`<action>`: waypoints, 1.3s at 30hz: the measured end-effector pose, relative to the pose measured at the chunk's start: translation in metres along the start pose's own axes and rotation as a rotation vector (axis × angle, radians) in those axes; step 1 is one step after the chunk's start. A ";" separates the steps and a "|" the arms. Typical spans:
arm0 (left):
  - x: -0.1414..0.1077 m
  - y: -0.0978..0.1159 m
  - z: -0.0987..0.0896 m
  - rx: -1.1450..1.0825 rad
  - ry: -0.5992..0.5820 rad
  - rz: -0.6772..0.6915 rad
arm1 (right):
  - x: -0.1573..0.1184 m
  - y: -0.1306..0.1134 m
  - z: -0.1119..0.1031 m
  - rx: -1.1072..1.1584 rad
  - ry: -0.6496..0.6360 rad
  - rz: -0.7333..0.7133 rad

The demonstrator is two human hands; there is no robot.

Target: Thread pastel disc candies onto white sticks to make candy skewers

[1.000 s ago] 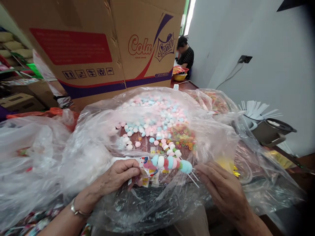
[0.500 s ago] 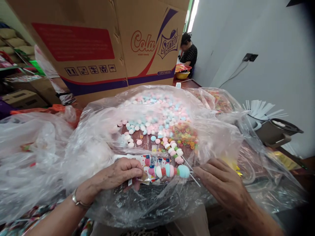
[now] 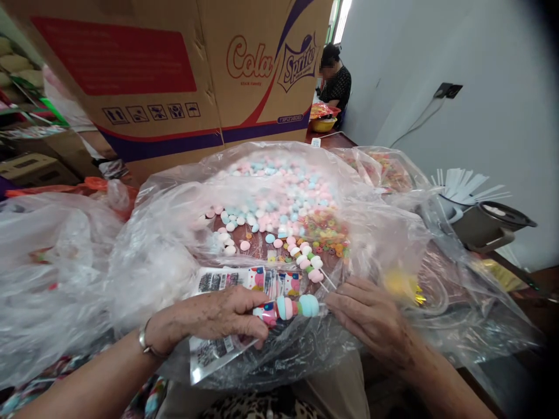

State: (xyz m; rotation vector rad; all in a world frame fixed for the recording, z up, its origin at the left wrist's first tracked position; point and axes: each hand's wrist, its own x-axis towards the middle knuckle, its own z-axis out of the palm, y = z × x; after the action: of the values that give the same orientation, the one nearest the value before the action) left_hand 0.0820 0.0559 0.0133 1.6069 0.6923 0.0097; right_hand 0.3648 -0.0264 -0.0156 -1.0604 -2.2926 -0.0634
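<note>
My left hand (image 3: 218,314) is closed round a printed candy wrapper bag (image 3: 212,358), its thumb and fingers at the bag's mouth. Partly inside that mouth is a skewer of blue, pink and green soft candies (image 3: 308,305). The fingers of my right hand (image 3: 371,317) pinch the skewer's stick end. Under my left hand lie more printed wrappers (image 3: 231,277). Just beyond the held skewer rest other candy skewers (image 3: 309,263) with white sticks. Loose pink, white and blue candies (image 3: 279,198) and colourful gummy rings (image 3: 327,230) are heaped behind them.
Clear plastic sheeting (image 3: 148,256) surrounds the candies. A large cardboard box (image 3: 174,64) stands behind. On the right are a grey jug (image 3: 487,230) and white sticks (image 3: 465,186) in a container. Another person (image 3: 336,78) sits beyond, beside a yellow basin (image 3: 323,125).
My right hand has moved left with the skewer, and more of it is inside the wrapper. My left hand has opened its grip wider round the bag, whose silvery lower end now shows.
</note>
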 end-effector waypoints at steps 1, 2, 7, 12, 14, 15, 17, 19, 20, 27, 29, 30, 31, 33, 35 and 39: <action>0.003 0.000 0.003 -0.043 -0.059 -0.058 | 0.001 0.000 0.001 0.014 -0.009 -0.013; 0.005 -0.001 0.006 -0.088 -0.102 -0.120 | 0.001 0.001 0.002 0.029 -0.021 -0.031; 0.015 -0.009 0.014 -0.182 -0.128 -0.221 | 0.002 0.007 -0.003 0.049 -0.100 -0.062; 0.019 -0.011 0.012 -0.213 -0.092 -0.238 | 0.003 0.010 -0.012 0.028 -0.084 -0.107; 0.021 -0.011 0.011 -0.227 -0.066 -0.248 | 0.004 0.007 -0.011 0.024 -0.063 -0.139; 0.022 -0.011 0.011 -0.234 -0.064 -0.248 | 0.005 0.006 -0.010 0.023 -0.064 -0.146; 0.023 -0.012 0.011 -0.238 -0.082 -0.241 | 0.006 0.003 -0.007 0.042 -0.089 -0.148; 0.023 -0.014 0.010 -0.213 -0.101 -0.210 | 0.007 0.001 -0.005 0.087 -0.119 -0.126; 0.022 -0.014 0.010 -0.194 -0.106 -0.190 | 0.007 0.001 -0.006 0.110 -0.129 -0.106; 0.022 -0.012 0.009 -0.068 -0.128 -0.133 | 0.013 -0.007 0.002 0.110 -0.104 -0.126; 0.024 -0.009 0.009 -0.037 -0.142 -0.122 | 0.016 -0.011 0.011 0.050 -0.063 -0.166; 0.025 -0.007 0.010 -0.026 -0.148 -0.113 | 0.017 -0.012 0.014 0.034 -0.045 -0.177; 0.026 -0.004 0.010 -0.018 -0.151 -0.108 | 0.018 -0.013 0.016 0.032 -0.034 -0.182; 0.026 0.001 0.010 -0.007 -0.142 -0.109 | 0.017 -0.012 0.016 0.052 -0.049 -0.165; 0.024 0.006 0.010 0.004 -0.118 -0.131 | 0.016 -0.009 0.012 0.091 -0.086 -0.128; 0.025 0.011 0.014 -0.023 -0.119 -0.149 | 0.016 -0.007 0.010 0.147 -0.194 -0.089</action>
State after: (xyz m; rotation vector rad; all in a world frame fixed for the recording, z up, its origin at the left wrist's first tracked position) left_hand 0.1123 0.0543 0.0115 1.5179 0.7147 -0.1854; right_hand 0.3469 -0.0181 -0.0136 -0.9243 -2.4745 0.1781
